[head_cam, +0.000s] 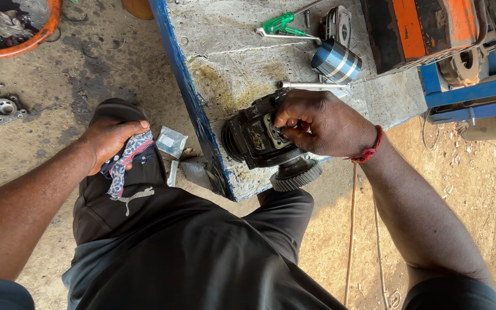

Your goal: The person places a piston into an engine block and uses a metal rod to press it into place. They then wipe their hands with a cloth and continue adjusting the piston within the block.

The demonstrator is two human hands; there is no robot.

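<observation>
— While the black engine block (258, 135) sits at the middle of the frame, on the near corner of the workbench (231, 63), what's gripping it?

— From my remote seat I see my right hand (317, 121) on top of it, fingers (287, 117) curled narrowly and pressed into the block's upper face. I'd judge they steady it, since its toothed gear (296, 175) hangs past the bench edge.

— And the other hand?

— My left hand (110, 143) rests at the left of centre on my thigh, closed loosely over a patterned rag (123, 163), probably kept ready for wiping.

— What lies around?

— Above the block lie a metal bar (314, 85), a ribbed piston (335, 61) and a green-handled screwdriver (279, 23). Upper right stands an orange machine (426, 28); upper left, an orange basin (44, 31) and a small flange (2, 109) on the dirt.
</observation>
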